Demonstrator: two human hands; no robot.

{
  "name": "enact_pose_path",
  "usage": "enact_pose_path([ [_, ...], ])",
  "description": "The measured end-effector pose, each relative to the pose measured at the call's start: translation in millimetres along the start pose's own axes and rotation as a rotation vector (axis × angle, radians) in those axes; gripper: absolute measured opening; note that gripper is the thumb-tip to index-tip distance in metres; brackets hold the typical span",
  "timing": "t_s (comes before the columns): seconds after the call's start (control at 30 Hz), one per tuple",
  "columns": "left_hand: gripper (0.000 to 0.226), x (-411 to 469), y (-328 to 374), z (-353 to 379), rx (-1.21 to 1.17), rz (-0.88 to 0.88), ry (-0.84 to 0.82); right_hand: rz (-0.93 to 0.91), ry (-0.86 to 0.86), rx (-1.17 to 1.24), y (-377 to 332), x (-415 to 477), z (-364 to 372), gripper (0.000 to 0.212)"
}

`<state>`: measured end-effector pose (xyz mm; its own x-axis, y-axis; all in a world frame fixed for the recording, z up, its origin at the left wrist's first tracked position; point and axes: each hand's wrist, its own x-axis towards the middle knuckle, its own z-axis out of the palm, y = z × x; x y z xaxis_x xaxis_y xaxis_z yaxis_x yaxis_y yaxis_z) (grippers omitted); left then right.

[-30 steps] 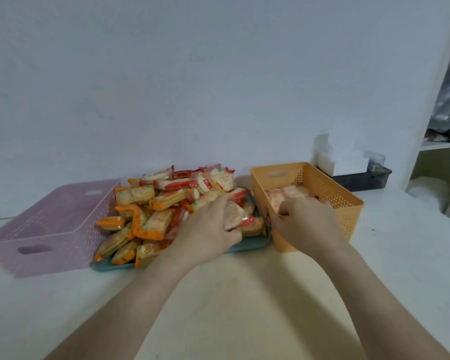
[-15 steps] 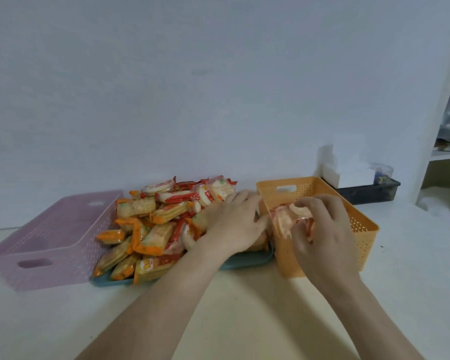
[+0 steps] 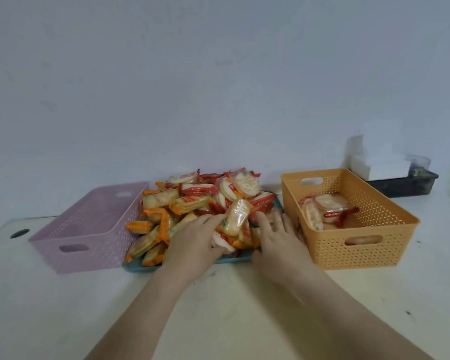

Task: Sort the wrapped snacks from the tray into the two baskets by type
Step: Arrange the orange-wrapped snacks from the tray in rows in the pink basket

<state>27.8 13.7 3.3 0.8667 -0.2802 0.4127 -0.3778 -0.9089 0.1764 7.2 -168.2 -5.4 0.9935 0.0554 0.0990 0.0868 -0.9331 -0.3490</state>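
**Both hands over the near right part of the snack tray**

A flat teal plastic tray (image 3: 234, 260) is seen on a pale cream table (image 3: 231, 307), between two perforated plastic baskets. It is heaped with wrapped snacks (image 3: 192, 203): long crackers in orange-ended clear wrappers towards the left, and round crackers in red-ended clear wrappers towards the back and right.

A lilac perforated plastic basket (image 3: 89, 229) stands just left of the tray, its right wall touching or nearly touching the heap; nothing can be made out inside it. An orange perforated plastic basket (image 3: 359, 245) stands just right of the tray, and a few red-wrapped round crackers (image 3: 322, 209) lie in its far left part.

The left hand (image 3: 192, 245) is laid palm down on the near middle of the heap, with its fingers (image 3: 211, 222) curled against a pale cracker packet with an orange end (image 3: 235, 216). That packet is tilted up on its edge between the two hands. Whether it is actually gripped cannot be told; the fingers are bent but not closed around it.

The right hand (image 3: 278, 245) is blurred, held flat with its fingers spread and apart, over the tray's near right corner, just beside the orange basket's left wall. Nothing is seen held in it.

Behind the orange basket a dark tray (image 3: 405, 185) carrying a white box (image 3: 379, 167) stands against the pale wall (image 3: 218, 74).
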Motion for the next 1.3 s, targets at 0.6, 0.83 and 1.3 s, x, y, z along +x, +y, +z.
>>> enact_pose_path([
  [0.6, 0.064, -35, -28, -24, -0.033, -0.350, 0.055, 0.197, 0.144, 0.486, -33, 41, -13, 0.064],
  [0.83, 0.076, -35, -42, -18, -0.047, -0.297, -0.007, 0.126, -0.127, 0.546, -37, 47, -5, 0.077],
  [1.3, 0.038, -24, 9, -67, -0.995, -0.374, 0.649, 0.105, -0.143, 0.443, -46, 47, 3, 0.067],
])
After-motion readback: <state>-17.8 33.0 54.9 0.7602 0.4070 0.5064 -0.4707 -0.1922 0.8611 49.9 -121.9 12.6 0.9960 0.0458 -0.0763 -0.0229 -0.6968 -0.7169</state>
